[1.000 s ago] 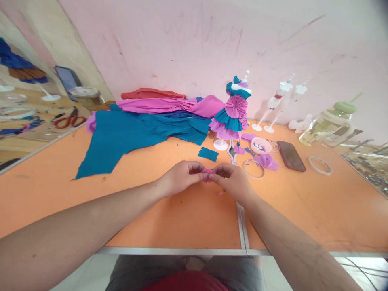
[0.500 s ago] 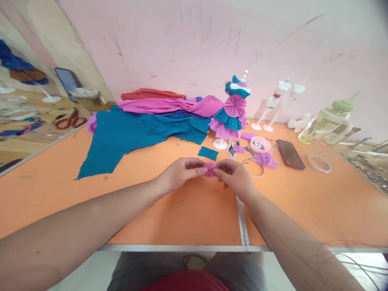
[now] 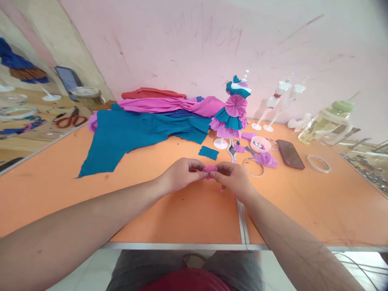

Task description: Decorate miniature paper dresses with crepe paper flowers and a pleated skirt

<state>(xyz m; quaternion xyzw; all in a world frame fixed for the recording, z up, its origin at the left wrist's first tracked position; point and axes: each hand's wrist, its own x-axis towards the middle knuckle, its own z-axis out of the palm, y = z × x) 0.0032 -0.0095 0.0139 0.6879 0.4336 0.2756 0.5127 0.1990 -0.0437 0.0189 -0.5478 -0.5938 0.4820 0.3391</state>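
Between my two hands is a small round pink pleated rosette (image 3: pixel 209 170), held just above the orange table (image 3: pixel 188 218). My left hand (image 3: pixel 184 174) pinches its left side with thumb and fingers. The right side is gripped by my right hand (image 3: pixel 232 178), its thumb near the rosette's centre. Beyond my hands lies a small teal scrap (image 3: pixel 208 152). Behind that stands a mini dress form (image 3: pixel 232 111) dressed in teal and pink crepe-like ruffles, with a larger pink rosette on its front.
Teal material (image 3: pixel 121 137) and a pink bundle (image 3: pixel 169 106) lie along the wall. On the right are a pink bowl (image 3: pixel 260 144), tape ring (image 3: pixel 253 167), phone (image 3: pixel 290 154), white ring (image 3: pixel 319 163), bottle (image 3: pixel 324 123) and bare dress forms (image 3: pixel 279 95). Orange-handled scissors (image 3: pixel 71 120) lie left.
Both thumbs have moved closer together over the rosette's lower part, and the rosette has tilted slightly. The things on the table have stayed in place.
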